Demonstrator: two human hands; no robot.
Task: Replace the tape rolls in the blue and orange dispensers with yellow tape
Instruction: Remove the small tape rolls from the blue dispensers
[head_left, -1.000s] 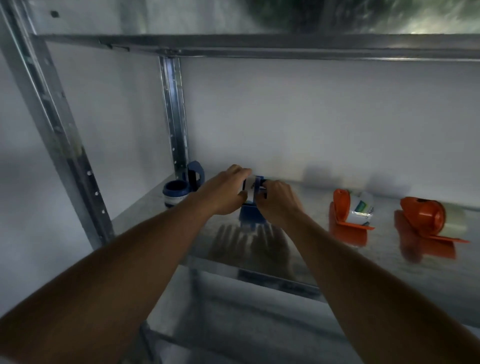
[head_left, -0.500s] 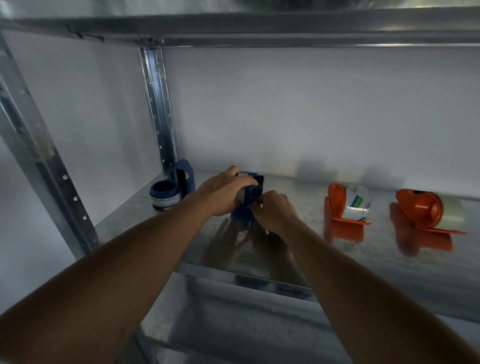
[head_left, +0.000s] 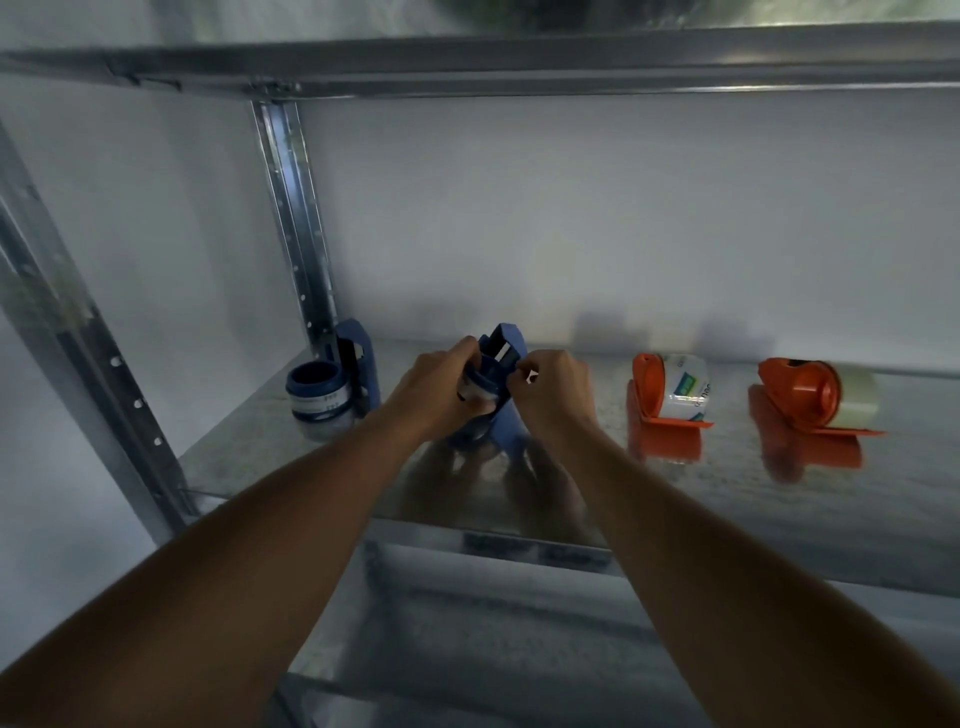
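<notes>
Both grips close on the blue dispenser (head_left: 501, 384): left hand (head_left: 441, 387) wraps its roll, right hand (head_left: 553, 387) pinches its edge. Left of the orange dispenser (head_left: 662, 400), steady the body, pull the roll straight off.

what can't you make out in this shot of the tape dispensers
Head view only:
- Roll in the held blue dispenser: mostly covered by the left hand and right hand; colour unclear.
- Label on the roll in the near orange dispenser: too small and blurred to read.
- Print on the left blue dispenser: blurred.
- Yellow tape: none in view.
- Top shelf contents: cut off by the upper edge.
</notes>
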